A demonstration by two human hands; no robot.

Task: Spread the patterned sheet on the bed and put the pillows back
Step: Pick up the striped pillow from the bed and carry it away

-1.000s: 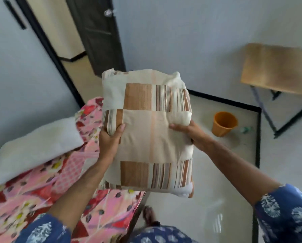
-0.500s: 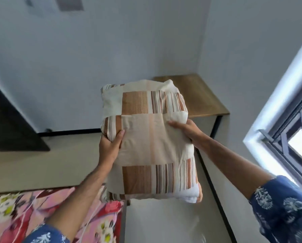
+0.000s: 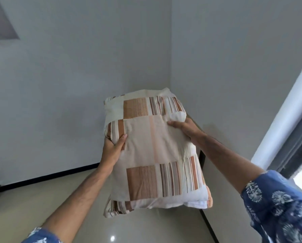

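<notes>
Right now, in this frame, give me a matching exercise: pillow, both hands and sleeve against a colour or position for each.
Things:
1. pillow
2. left hand
3. right hand
4. sleeve

Descriptions:
A. blue with white print
B. grips the pillow's left edge
C. cream with brown striped patches
D. grips the pillow's upper right side

Pairs: 1-C, 2-B, 3-D, 4-A

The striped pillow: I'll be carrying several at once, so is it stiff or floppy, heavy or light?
The pillow looks soft: the cover creases where the left hand and right hand grip its sides. It seems light, held out at arm's length. Its lower end hangs only slightly, so probably plump rather than floppy.
</notes>
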